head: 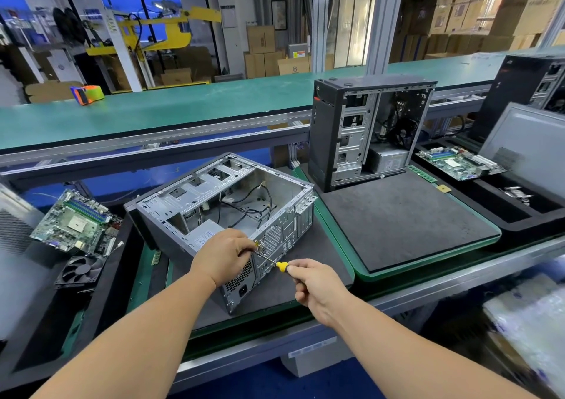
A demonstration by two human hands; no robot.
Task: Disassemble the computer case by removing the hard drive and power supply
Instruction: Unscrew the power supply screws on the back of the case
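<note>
The right hand [316, 287] is curled round the yellow handle of a screwdriver [276, 264], whose thin shaft runs left and up to the rear panel of the open computer case [223, 212]. The left hand [223, 258] rests on the near top edge of that case, fingers bent down over the rear panel and pinching around the screwdriver's tip. The case lies on its side on a dark foam mat [305, 258], open face up, with loose black cables [244, 206] inside. The power supply [201, 235] sits in the case's near left corner, just under the left hand; its grey label carries print too small to read. Whether a hard drive is in the case cannot be told.

To the left lie a green motherboard [73, 224] and, nearer, a black cooling fan [81, 270]. To the right, on a second mat, a black tower case [363, 132] stands upright with its side off, and a second motherboard [458, 163] lies further right. On the far green bench sits an orange and green tape dispenser [87, 94]. Stacked cardboard boxes [489, 10] fill the far right.
</note>
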